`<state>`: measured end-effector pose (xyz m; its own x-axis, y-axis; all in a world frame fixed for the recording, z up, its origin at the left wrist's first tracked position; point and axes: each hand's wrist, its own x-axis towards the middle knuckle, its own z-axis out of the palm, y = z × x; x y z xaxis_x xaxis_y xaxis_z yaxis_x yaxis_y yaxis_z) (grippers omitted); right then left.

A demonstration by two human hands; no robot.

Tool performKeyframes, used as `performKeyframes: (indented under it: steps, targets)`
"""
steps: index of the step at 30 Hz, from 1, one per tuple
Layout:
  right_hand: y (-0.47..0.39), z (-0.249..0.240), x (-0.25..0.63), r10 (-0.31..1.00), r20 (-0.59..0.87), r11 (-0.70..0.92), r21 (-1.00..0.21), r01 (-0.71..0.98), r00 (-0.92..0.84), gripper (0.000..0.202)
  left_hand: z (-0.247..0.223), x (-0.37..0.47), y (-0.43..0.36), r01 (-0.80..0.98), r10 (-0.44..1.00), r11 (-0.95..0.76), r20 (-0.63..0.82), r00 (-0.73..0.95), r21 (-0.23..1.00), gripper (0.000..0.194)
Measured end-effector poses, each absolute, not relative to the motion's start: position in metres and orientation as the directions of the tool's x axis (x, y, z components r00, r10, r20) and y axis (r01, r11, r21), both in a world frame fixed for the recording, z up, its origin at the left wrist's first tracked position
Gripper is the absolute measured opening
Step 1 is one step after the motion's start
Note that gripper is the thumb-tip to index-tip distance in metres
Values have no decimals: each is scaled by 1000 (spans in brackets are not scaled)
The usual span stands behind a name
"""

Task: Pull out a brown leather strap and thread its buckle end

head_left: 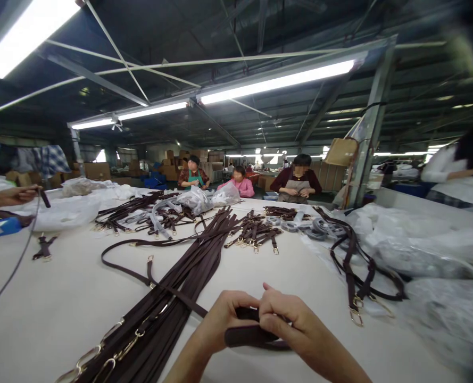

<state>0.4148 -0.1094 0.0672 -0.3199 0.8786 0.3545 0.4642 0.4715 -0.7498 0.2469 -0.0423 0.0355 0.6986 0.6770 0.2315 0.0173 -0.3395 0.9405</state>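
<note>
Low in the middle of the head view, my left hand (224, 319) and my right hand (292, 327) meet over the white table (60, 308). Both grip one dark brown strap (248, 336), folded between the fingers; its end sticks out to the left below my left hand. Just left of my hands lies a long bundle of dark brown straps (180, 287) with gold metal rings and buckles at the near end.
Further piles of brown straps (256, 230) and grey straps (160, 213) lie across the table, with clear plastic bags (420, 250) on the right. Another person's hand (18, 195) holds a strap at far left. Three people sit at the far edge; another stands at right.
</note>
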Motion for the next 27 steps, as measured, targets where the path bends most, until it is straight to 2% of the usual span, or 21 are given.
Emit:
performKeyframes:
  steps: [5,10,16,27]
  targets:
    - [-103,64,439,955,266,297,-837,459,-132,38,49,239,-43,95,719,-449,297,629,888,18]
    - [-88,51,447,962,270,257,-853,454,-38,42,49,237,-40,106,705,-527,364,608,843,14]
    - [-82,45,441,936,336,210,-776,595,107,48,45,238,-35,47,712,-495,374,594,868,16]
    - [-80,43,443,921,387,217,-607,765,47,45,27,240,-24,-51,715,-393,340,611,918,21]
